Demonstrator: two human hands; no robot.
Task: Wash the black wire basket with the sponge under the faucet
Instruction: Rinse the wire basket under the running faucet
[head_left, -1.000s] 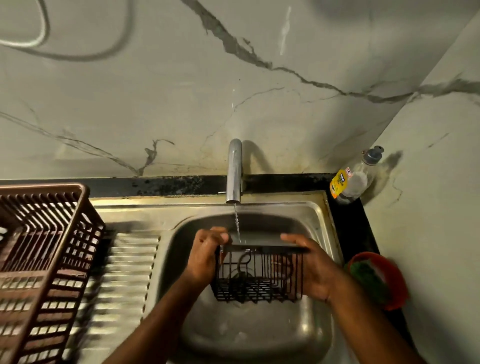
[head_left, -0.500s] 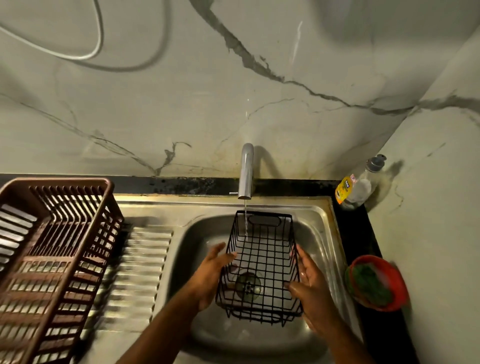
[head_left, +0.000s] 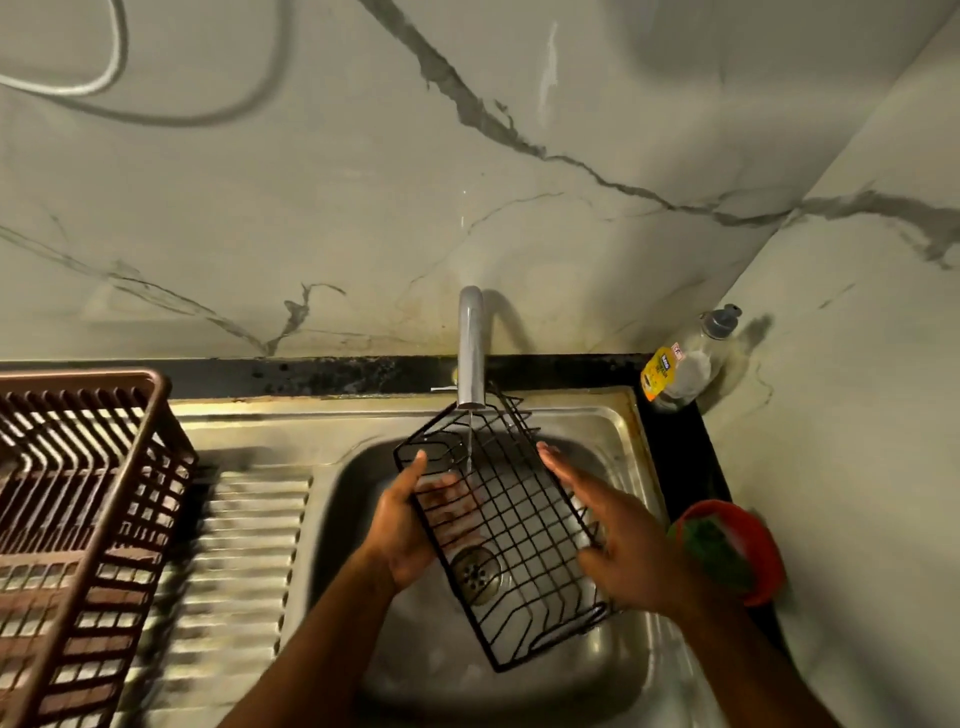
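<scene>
Basket (head_left: 511, 525) tilted over sink (head_left: 631, 670), far end under faucet (head_left: 470, 348), thin stream hitting wires. Left hand (head_left: 402, 525) grips basket's left edge, thumb on rim, fingers underneath. Right hand (head_left: 618, 540) flat against right side, fingers straight. Sponge (head_left: 719, 553) in red bowl (head_left: 763, 551), right of right hand.

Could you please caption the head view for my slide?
Both hands, left and right, tilt a black wire basket under the running faucet over a steel sink.
</scene>
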